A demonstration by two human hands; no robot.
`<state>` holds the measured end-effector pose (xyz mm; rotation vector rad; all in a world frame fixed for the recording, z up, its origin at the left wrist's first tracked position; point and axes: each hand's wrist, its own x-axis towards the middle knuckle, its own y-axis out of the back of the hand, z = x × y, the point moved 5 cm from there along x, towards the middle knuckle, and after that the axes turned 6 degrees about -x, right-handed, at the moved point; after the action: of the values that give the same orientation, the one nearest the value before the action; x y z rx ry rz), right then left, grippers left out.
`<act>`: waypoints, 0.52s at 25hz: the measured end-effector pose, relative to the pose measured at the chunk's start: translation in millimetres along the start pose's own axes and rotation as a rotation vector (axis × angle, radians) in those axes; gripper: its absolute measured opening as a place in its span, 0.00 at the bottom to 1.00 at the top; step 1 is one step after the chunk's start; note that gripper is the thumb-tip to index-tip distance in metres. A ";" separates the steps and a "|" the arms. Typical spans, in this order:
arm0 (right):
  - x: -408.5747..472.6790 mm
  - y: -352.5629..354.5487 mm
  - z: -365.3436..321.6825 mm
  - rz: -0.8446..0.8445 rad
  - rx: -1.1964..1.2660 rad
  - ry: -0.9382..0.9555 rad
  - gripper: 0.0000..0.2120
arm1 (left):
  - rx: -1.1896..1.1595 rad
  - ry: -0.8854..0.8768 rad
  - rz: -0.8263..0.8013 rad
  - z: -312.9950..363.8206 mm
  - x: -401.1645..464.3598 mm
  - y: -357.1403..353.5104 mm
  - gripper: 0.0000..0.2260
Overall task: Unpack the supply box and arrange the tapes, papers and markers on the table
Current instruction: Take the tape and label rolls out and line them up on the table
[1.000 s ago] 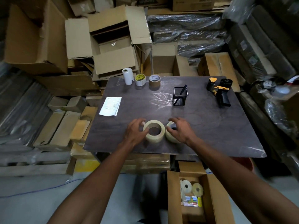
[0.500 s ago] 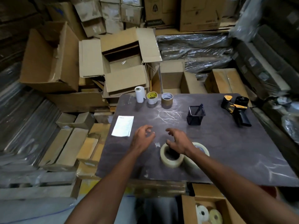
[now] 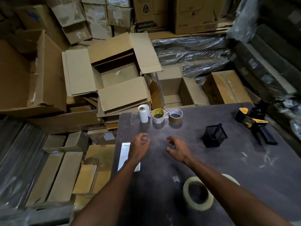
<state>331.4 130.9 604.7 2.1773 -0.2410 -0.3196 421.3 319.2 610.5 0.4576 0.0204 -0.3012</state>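
Observation:
Two cream tape rolls lie flat near the front edge of the dark table [image 3: 260, 168]: one roll [image 3: 197, 195] left of my right forearm, the other roll [image 3: 232, 178] mostly hidden behind it. My left hand [image 3: 140, 146] and my right hand [image 3: 178, 149] hover over the table's middle, fingers apart, holding nothing. At the far edge stand a white paper roll [image 3: 143, 113], a yellow-labelled tape [image 3: 158, 115] and a brown tape [image 3: 175, 115]. A white paper sheet [image 3: 124, 154] lies at the left edge, partly under my left arm.
A black mesh holder [image 3: 214, 137] with a dark marker stands right of centre. A yellow-black tape dispenser [image 3: 254, 126] lies at the far right. Open and flattened cardboard boxes [image 3: 114, 79] and wrapped bundles surround the table.
Both hands let go of the two cream rolls and moved forward over the table's middle. The camera tilted up, so the supply box on the floor left the view.

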 end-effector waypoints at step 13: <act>74.6 -13.0 25.7 -0.128 0.050 -0.119 0.21 | 0.012 0.104 0.029 -33.2 55.2 -21.4 0.11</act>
<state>394.7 97.4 569.1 2.2305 -0.1783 -0.5214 469.3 299.9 566.6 0.4849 0.1131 -0.2484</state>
